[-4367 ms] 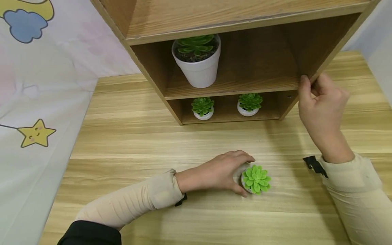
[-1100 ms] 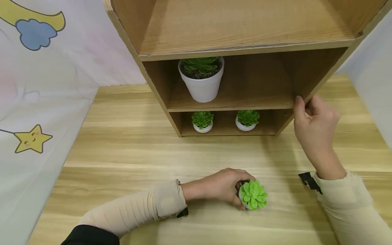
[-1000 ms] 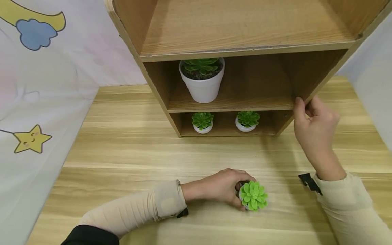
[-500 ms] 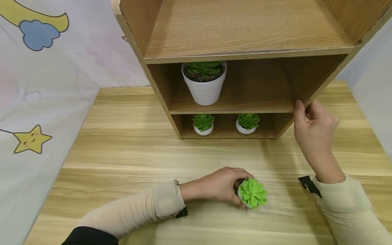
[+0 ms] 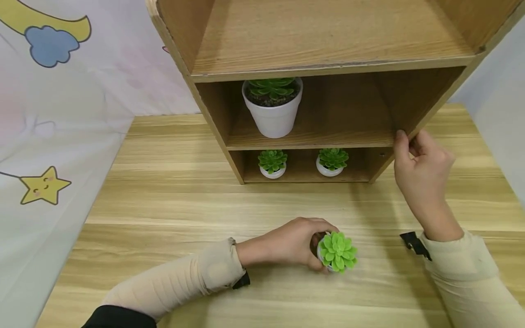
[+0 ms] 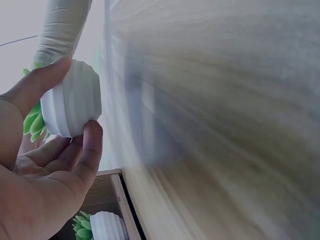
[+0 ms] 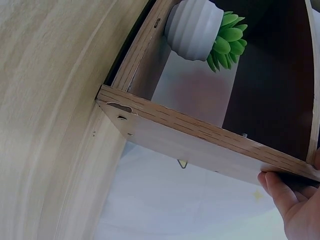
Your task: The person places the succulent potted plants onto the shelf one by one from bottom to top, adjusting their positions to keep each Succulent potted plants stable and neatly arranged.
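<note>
My left hand [image 5: 292,243] grips a small potted succulent [image 5: 338,252] with bright green leaves, thumb on one side and fingers on the other. In the left wrist view its ribbed white pot [image 6: 75,102] hangs clear of the tabletop, with a shadow beside it. My right hand [image 5: 424,177] pinches the right side panel of the wooden shelf unit [image 5: 336,70], at the height of the middle shelf. In the right wrist view the fingertips [image 7: 272,182] press the panel's outer face; the thumb is mostly cut off.
Two small potted succulents [image 5: 272,164] stand in the bottom compartment. A larger white-potted plant [image 5: 273,109] sits at the left of the middle compartment. The wood-grain table [image 5: 164,205] extends in front, with a printed cloth [image 5: 61,114] along its left side.
The left hand's fingers were loosely around the pot and have closed on it. Over the last half second hand and succulent have shifted slightly toward the shelf. The right hand keeps its hold.
</note>
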Demonstrator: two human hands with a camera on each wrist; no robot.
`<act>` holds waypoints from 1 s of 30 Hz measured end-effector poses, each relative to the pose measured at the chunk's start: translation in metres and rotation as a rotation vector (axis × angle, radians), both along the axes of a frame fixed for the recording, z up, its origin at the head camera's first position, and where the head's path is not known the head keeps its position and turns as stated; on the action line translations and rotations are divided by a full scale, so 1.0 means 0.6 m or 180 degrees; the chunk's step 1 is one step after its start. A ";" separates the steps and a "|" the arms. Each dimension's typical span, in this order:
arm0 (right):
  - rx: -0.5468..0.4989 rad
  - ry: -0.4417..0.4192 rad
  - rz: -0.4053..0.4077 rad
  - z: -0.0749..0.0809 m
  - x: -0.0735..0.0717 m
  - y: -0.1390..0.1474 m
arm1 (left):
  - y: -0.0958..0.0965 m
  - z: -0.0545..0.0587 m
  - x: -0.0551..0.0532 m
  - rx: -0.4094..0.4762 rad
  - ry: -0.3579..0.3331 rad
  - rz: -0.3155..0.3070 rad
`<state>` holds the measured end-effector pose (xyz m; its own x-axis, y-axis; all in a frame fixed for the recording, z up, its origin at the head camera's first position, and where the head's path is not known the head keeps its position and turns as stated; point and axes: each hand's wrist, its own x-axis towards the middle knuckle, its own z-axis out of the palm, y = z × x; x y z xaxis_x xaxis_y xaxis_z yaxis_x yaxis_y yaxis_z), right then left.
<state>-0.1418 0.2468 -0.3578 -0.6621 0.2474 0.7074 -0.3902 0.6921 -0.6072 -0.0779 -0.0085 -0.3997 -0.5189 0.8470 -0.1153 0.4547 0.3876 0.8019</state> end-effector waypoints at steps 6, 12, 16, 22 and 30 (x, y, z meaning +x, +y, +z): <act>-0.0006 0.0017 0.0012 0.004 -0.004 -0.002 | -0.006 0.007 -0.005 -0.0044 -0.0016 0.0051; 0.0010 0.0030 0.0037 0.005 -0.003 -0.003 | -0.015 0.012 -0.007 -0.0061 -0.0046 0.0203; -0.0018 0.0015 0.0031 0.003 0.001 -0.002 | -0.018 0.018 -0.007 0.0008 -0.0014 0.0234; -0.0002 0.0014 0.0021 0.004 0.002 -0.001 | -0.021 0.026 -0.008 0.0006 -0.0003 0.0256; -0.0027 -0.0012 0.0051 0.002 0.004 -0.002 | -0.027 0.036 -0.010 0.0061 0.0042 0.0343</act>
